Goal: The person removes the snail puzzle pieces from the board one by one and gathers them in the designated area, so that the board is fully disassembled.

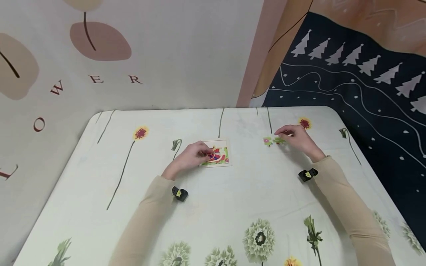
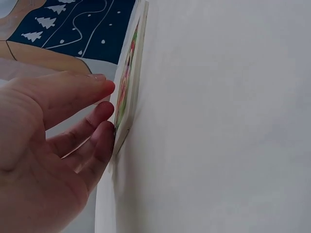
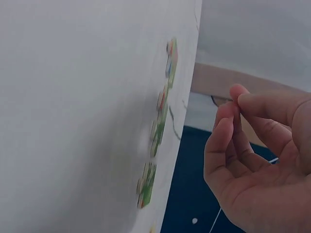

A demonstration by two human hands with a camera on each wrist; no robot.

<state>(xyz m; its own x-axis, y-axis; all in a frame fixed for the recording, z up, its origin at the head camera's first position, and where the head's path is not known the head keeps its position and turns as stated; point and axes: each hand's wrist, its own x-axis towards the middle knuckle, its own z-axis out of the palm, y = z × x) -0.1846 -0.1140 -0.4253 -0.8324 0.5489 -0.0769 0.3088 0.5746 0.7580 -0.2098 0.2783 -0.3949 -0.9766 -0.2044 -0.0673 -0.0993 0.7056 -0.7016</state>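
Note:
A small jigsaw puzzle in a pale frame [image 1: 219, 159] lies mid-table, with a red, blue and green picture. My left hand [image 1: 191, 158] reaches over its left side. In the left wrist view the left fingertips [image 2: 108, 110] are right at the puzzle's face [image 2: 127, 77], thumb and fingers apart. Toward the back right, green jigsaw pieces [image 1: 267, 141] lie on the table, one partly under my right hand [image 1: 297, 139]. The right wrist view shows that hand above a row of pieces [image 3: 159, 128], fingers loosely bent, thumb and index fingertips [image 3: 238, 92] together, nothing visible between them.
The white tablecloth [image 1: 226, 199] has printed flowers and stems. Behind the table stands a pale wall [image 1: 186, 55] with printed letters; at the right hangs dark cloth [image 1: 376, 122] with white trees. Black wrist cameras [image 1: 180, 193] sit at both cuffs.

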